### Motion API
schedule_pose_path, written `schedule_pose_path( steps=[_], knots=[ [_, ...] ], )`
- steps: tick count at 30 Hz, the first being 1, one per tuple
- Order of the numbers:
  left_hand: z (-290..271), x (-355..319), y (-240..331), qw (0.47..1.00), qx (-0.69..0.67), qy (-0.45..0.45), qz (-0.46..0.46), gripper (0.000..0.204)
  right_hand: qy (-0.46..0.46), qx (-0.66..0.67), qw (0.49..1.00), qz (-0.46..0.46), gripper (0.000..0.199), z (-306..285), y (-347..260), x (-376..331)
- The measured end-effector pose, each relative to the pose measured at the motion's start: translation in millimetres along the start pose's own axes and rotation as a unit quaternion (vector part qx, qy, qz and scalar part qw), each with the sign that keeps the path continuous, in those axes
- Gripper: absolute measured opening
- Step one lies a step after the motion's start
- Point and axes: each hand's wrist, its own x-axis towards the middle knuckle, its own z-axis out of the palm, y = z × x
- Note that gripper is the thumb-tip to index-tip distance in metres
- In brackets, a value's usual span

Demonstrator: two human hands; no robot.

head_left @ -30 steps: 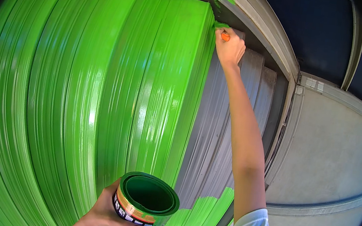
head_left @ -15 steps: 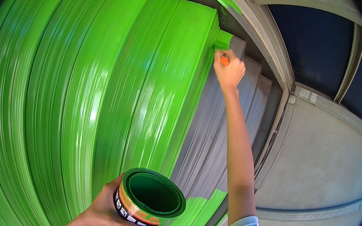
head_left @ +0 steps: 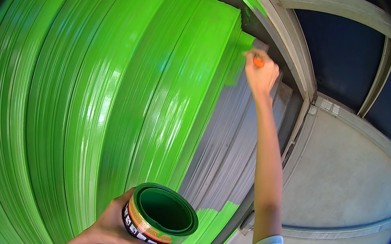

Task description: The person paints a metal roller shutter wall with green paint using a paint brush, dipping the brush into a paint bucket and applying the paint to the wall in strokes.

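Low in the view, my left hand (head_left: 109, 223) is wrapped around a paint can (head_left: 147, 230) with a colourful label. The can is open and tilted, its inside coated dark green. My right arm is stretched far up, and my right hand (head_left: 262, 79) is closed on a paintbrush, whose orange handle end (head_left: 258, 62) shows; the bristles are hidden and blurred. That hand is against the ribbed metal panel, near its upper right end. Glossy green paint (head_left: 176, 81) covers most of the panel. Bare grey metal (head_left: 221, 149) shows below and beside my right hand.
A pale metal frame (head_left: 313, 70) borders the panel on the right. Beyond it are a light grey wall (head_left: 348, 178) with a horizontal rail (head_left: 342, 233) and dark openings at the top. A separate green patch (head_left: 215, 220) lies right of the can.
My right hand has moved slightly right and down with the paintbrush. Fresh green now reaches lower over the grey strip to its left. My left hand still holds the can.
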Motion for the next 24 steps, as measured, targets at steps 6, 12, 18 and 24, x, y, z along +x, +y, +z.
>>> schedule_pose_path(
  steps=[6,12,18,24],
  knots=[
    [3.1,1.9,-3.2,1.000,-0.009,0.007,-0.004,0.098,-0.025,-0.040,0.999,0.006,0.023,17.8,21.6,22.1],
    [-1.1,5.9,-10.9,1.000,-0.016,0.008,-0.009,0.099,-0.144,-0.092,0.985,0.005,0.022,-5.9,-16.9,-31.1],
    [-1.4,7.0,-11.7,1.000,-0.019,-0.003,-0.001,0.098,-0.313,-0.085,0.945,0.047,0.027,-39.9,-52.4,-53.8],
    [3.1,8.5,-11.4,0.999,-0.025,0.002,-0.024,0.098,-0.276,-0.082,0.945,0.154,0.035,-17.8,-31.5,12.2]
  ],
)
